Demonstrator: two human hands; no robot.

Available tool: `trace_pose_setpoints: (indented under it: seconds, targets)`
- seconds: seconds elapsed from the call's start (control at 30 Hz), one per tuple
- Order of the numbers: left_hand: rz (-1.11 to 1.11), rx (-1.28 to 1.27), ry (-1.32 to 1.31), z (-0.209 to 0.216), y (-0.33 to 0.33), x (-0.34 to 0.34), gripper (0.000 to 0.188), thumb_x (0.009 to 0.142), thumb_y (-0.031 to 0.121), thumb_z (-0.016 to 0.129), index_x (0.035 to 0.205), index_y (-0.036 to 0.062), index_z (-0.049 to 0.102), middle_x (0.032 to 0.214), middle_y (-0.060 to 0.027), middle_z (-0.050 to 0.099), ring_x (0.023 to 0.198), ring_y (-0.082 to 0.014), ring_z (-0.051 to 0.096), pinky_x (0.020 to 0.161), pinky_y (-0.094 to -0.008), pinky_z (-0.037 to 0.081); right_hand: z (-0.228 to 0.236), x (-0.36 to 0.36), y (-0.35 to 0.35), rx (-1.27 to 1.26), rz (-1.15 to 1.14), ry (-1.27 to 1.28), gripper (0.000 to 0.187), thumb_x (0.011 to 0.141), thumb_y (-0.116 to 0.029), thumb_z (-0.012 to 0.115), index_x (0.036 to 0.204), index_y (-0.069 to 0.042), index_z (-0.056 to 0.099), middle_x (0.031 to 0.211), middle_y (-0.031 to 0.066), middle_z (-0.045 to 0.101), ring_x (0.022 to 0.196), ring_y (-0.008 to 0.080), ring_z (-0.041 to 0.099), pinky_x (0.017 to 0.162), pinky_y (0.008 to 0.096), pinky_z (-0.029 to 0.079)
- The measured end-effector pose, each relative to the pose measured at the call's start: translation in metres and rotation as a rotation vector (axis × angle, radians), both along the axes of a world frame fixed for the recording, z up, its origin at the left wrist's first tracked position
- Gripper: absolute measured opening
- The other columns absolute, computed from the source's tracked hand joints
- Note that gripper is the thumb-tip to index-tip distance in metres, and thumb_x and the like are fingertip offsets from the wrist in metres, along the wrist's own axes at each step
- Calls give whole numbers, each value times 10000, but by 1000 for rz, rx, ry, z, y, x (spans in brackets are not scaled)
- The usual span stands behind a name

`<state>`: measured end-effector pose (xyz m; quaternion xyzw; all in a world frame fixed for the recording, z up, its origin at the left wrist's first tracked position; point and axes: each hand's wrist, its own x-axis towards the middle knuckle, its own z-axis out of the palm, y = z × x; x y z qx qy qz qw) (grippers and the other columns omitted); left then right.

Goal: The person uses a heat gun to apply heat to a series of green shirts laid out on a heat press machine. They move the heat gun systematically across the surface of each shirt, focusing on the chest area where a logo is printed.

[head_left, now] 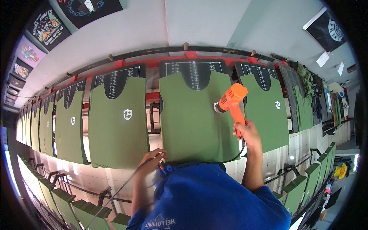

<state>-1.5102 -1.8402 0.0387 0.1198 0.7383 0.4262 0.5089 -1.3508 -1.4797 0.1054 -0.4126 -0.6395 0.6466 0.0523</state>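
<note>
My right hand is wrapped round the handle of an orange heat gun. Its dark nozzle points down and left at a green shirt stretched over a board in front of me. Beside the nozzle a bit of a white print shows; the rest is hidden behind it. A black cord runs from the handle down along the shirt's near edge. At the near left corner of this board, my left hand is closed round a grey cord that trails to the lower left.
More green shirts on boards stand in a row on both sides, such as one with a white shield print and another. A black rail runs behind. Another row of boards lies at the lower edge. Dark cloths hang at right.
</note>
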Motion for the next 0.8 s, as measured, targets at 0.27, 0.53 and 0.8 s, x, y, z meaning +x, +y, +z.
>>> trace_pose_setpoints:
  seconds: [0.27, 0.53, 0.8]
  targets:
    - [-158, -315, -6, -83, -43, 22, 381, 966, 358, 474, 1210, 89, 592, 928, -123, 696, 797, -227, 668, 733, -364, 505, 0, 11, -2, -4, 50, -34, 277, 836, -185, 641, 1030, 4, 583, 770, 30, 588, 634, 118, 616, 467, 249, 446]
    - [-299, -493, 181, -90, -59, 45, 443, 966, 432, 413, 1039, 69, 655, 974, -158, 685, 921, -327, 653, 861, -432, 483, -3, 10, 3, -58, 100, -8, 300, 834, -176, 639, 1062, 6, 569, 780, 26, 591, 638, 116, 617, 474, 248, 450]
    - [10, -363, 121, -70, -46, 69, 445, 941, 337, 524, 835, -72, 666, 742, -145, 643, 580, -237, 655, 562, -351, 533, 1, -2, 14, -46, 206, -13, 291, 839, -179, 631, 1056, 4, 566, 763, 7, 573, 650, 105, 613, 485, 255, 453]
